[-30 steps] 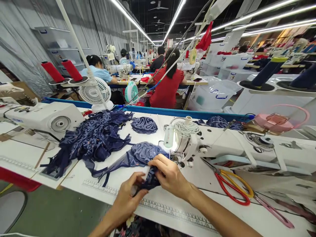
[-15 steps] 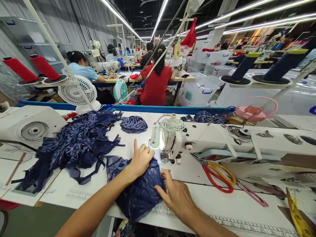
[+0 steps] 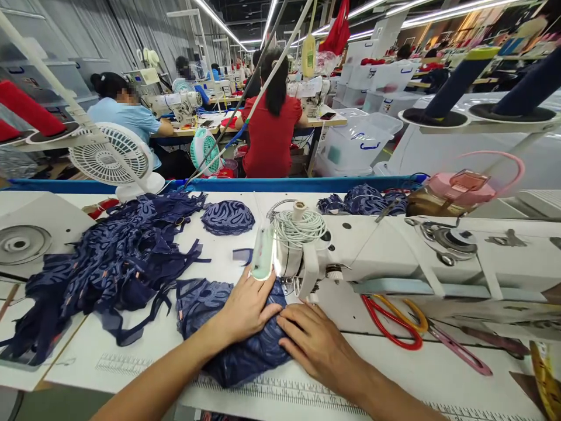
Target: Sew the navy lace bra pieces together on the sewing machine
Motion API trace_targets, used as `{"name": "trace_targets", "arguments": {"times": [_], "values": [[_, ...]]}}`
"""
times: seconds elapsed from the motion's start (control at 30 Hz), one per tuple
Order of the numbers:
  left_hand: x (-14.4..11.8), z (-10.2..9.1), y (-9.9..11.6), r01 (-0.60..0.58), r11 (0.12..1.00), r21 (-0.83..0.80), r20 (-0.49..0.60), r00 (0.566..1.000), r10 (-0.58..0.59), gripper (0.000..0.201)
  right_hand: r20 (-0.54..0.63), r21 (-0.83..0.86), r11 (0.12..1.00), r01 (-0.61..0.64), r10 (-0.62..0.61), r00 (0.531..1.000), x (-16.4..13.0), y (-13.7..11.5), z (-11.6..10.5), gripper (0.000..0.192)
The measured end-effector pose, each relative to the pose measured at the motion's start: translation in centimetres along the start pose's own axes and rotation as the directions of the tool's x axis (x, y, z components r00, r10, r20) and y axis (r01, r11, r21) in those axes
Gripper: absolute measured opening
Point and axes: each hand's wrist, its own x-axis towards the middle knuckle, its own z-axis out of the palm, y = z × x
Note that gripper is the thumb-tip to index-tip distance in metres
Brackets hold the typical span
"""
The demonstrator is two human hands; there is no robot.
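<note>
A navy patterned fabric piece [image 3: 239, 361] lies on the white table below the head of a sewing machine [image 3: 385, 245]. My left hand [image 3: 248, 307] rests flat on it, fingers stretched toward the presser foot, their tips partly behind a pale green plate [image 3: 262, 257]. At the fabric's right edge, my right hand [image 3: 318, 345] has its fingers bent and drawn together on the cloth, thumb side low. The needle is hard to make out. Behind the foot, a short end of navy fabric [image 3: 242, 255] shows on the table.
Left lies a heap of navy pieces and straps [image 3: 131, 251]; a navy cup [image 3: 228, 217] sits behind. Red-handled scissors [image 3: 390, 327] and pink-handled snips [image 3: 464, 354] lie under the machine arm. A white fan [image 3: 111, 155] stands at the back. Two people work ahead.
My right hand has moved left and closed onto the fabric beside my left hand. My left hand has flattened, and the fabric's lower edge has drawn up. The camera view has shifted slightly.
</note>
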Motion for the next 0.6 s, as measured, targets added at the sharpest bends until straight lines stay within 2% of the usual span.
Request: {"name": "trace_targets", "arguments": {"times": [0.13, 0.27, 0.37, 0.47, 0.6], "values": [[1.5, -0.5, -1.9, -0.049, 0.993, -0.107, 0.046, 0.997, 0.054, 0.040, -0.044, -0.012, 1.000, -0.022, 0.022, 0.999, 0.0, 0.4, -0.1, 0.027], [2.5, -0.6, -2.9, -0.090, 0.982, -0.165, 0.021, 0.995, 0.095, 0.034, -0.079, -0.044, 0.997, -0.062, 0.059, 0.995, 0.0, 0.6, 0.2, 0.028], [2.7, -0.6, -3.2, -0.107, 0.979, -0.175, 0.023, 0.993, 0.112, 0.032, -0.082, -0.033, 0.998, -0.049, 0.046, 0.996, -0.1, 0.5, 0.2, 0.027], [2.9, -0.7, -3.8, -0.123, 0.977, -0.172, 0.074, 0.988, 0.138, 0.031, -0.075, -0.019, 1.000, -0.016, 0.015, 0.997, -0.3, 0.3, 0.1, 0.028], [3.3, -0.6, -4.7, -0.121, 0.980, -0.158, 0.095, 0.986, 0.137, 0.033, -0.047, -0.018, 0.999, -0.031, 0.030, 0.998, -0.4, 0.1, 0.1, 0.030]]}}
